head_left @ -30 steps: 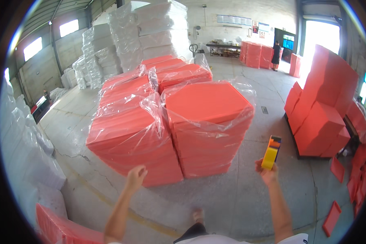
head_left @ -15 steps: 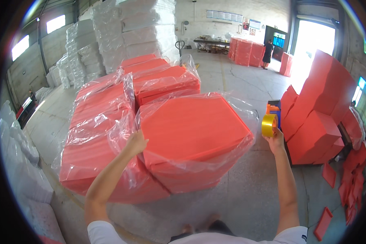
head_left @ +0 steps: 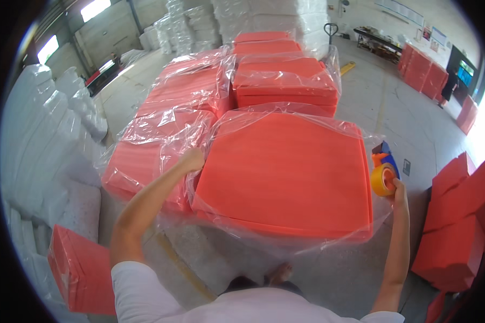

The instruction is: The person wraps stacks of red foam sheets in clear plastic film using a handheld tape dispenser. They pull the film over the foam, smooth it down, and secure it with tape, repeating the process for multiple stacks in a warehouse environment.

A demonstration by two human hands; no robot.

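Note:
Directly before me stands a stack of red foam sheets (head_left: 285, 175) inside a clear plastic bag (head_left: 302, 243) whose loose film spreads around its edges. At its left side my left hand (head_left: 193, 160) is closed in a fist on the film of the bag; the fingertips are hidden. My right hand (head_left: 399, 192) grips a tape dispenser (head_left: 385, 159), blue and orange with a roll of yellow tape, beside the stack's right edge. Its yellow roll is turned towards me.
More wrapped red foam stacks (head_left: 183, 102) adjoin on the left and behind (head_left: 285, 75). Unwrapped red blocks (head_left: 452, 242) stand at right. White wrapped bundles (head_left: 54, 145) line the left. A pallet jack handle (head_left: 331, 29) rises behind; a person (head_left: 450, 86) stands far right.
The view has swung, so the stacks sit farther right in it. My right hand has brought the tape dispenser closer to the front stack's right edge. My left hand stays at its left side.

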